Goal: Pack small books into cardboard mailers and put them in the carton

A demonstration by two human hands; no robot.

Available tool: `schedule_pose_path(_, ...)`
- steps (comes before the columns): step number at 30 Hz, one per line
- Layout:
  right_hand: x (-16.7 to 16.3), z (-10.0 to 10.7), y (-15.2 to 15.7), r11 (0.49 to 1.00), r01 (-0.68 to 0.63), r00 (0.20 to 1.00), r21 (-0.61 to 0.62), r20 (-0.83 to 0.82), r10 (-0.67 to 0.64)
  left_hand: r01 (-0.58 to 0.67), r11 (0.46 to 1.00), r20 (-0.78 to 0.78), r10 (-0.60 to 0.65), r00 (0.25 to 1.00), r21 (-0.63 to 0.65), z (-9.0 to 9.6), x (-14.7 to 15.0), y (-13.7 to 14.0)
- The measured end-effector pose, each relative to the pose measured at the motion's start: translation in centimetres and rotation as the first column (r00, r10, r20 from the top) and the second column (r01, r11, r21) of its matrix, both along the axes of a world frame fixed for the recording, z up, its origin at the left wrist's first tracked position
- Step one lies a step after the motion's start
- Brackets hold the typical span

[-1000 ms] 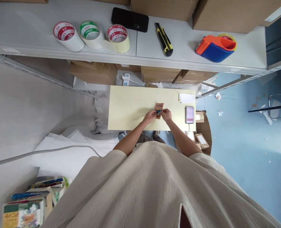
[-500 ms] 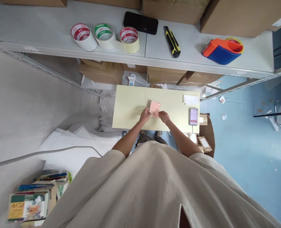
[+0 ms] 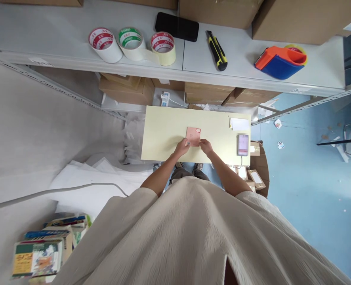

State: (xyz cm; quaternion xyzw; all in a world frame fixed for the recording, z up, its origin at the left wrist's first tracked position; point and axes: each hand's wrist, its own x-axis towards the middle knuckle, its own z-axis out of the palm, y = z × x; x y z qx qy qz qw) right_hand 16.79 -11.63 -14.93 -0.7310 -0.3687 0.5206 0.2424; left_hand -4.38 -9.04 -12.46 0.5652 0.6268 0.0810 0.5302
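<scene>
The left hand [image 3: 182,147] is pinching the lower left corner of a pink booklet [image 3: 193,134], its thumb lying over the cover near a small whitish patch. The right hand [image 3: 205,146] is gripping the same booklet by its lower right edge, fingers closing together there. The booklet is sitting over the middle of a pale yellow desk [image 3: 163,122], a red-outlined mark showing near its upper right corner — whether it is resting on the surface or hovering just above, I cannot tell.

Toward the desk's right end, a device with a lit screen [image 3: 242,144] is lying near the front edge, a cable running down from it, and some white papers [image 3: 240,124] are lying just beyond it. On the grey shelf [image 3: 235,55] past the desk, three tape rolls [image 3: 167,58] are standing in a row — a black phone [image 3: 177,26] is lying behind the rightmost one. A black-and-yellow cutter [image 3: 217,50] and an orange-and-blue tape dispenser [image 3: 281,66] are lying farther right.
</scene>
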Motion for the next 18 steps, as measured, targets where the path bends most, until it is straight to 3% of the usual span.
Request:
schedule_pose_path(5,-0.2,0.7,0.1,0.983,0.133,0.989,-0.131,-0.052,-0.140,-0.003,1.000,-0.001,0.003,1.000,-0.018,0.5,0.0,-0.2)
schedule_pose_path(18,2.2,1.6,-0.6,0.968,0.224,0.971,-0.110,-0.056,-0.231,0.024,0.999,0.062,-0.022,0.998,-0.034,1.0,2.1,-0.3)
